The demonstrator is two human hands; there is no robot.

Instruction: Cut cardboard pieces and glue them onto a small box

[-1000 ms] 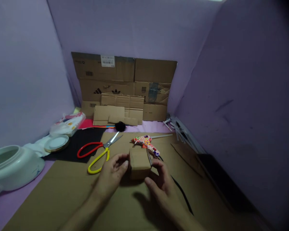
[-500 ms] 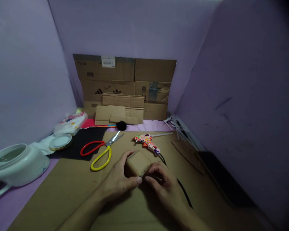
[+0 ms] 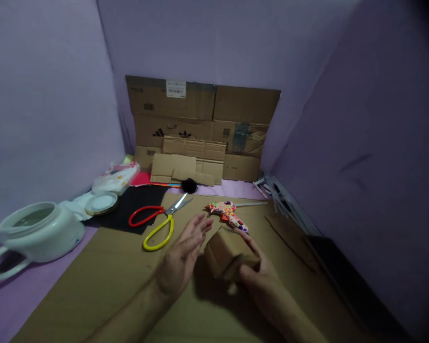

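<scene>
A small brown cardboard box (image 3: 226, 252) is tilted above the cardboard mat, gripped by my right hand (image 3: 260, 278) along its right side. Thumb and fingers press on that side; the far fingers are partly hidden behind it. Just left of the box, my left hand (image 3: 184, 255) is open, its fingers stretched out and apart from it. Beyond the box lies a flower-patterned hot glue gun (image 3: 227, 212) with a clear glue stick (image 3: 252, 204) at its back. Scissors with one red and one yellow handle (image 3: 160, 221) rest to the left, blades spread.
A white pot (image 3: 50, 236) stands at far left, near a round lid (image 3: 101, 202) and black sheet (image 3: 128, 219). Cardboard sheets (image 3: 243, 105) lean on the back wall, with black yarn (image 3: 189, 185) before them. Glue sticks (image 3: 289, 205) and a dark flat slab (image 3: 346, 276) lie right.
My left hand has let go of the box and opened to its left. The right hand has raised and tilted the box to the right. The view has shifted slightly.
</scene>
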